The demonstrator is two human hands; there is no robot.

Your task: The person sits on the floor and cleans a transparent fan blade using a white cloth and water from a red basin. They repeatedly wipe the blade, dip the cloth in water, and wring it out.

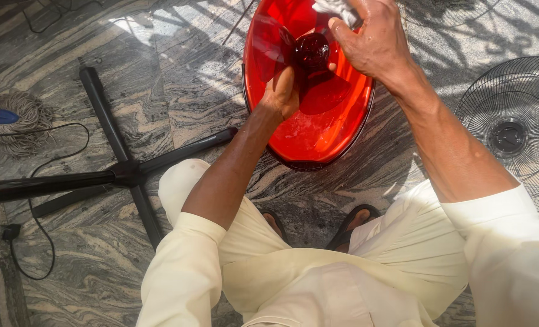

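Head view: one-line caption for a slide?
Left hand steadies a red fan blade; right hand holds a white cloth.

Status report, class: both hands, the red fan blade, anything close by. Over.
Left hand grips the red fan blade near its dark hub. Right hand presses a white cloth there. Wire fan guard and black stand lie apart.

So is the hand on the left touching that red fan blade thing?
Touching. The head view shows the left hand pressed against the red fan blade, its fingers beside the dark hub, with no gap visible between them.

Fan blade on floor ahead; cross stand left, mop beyond it; wire grille right.
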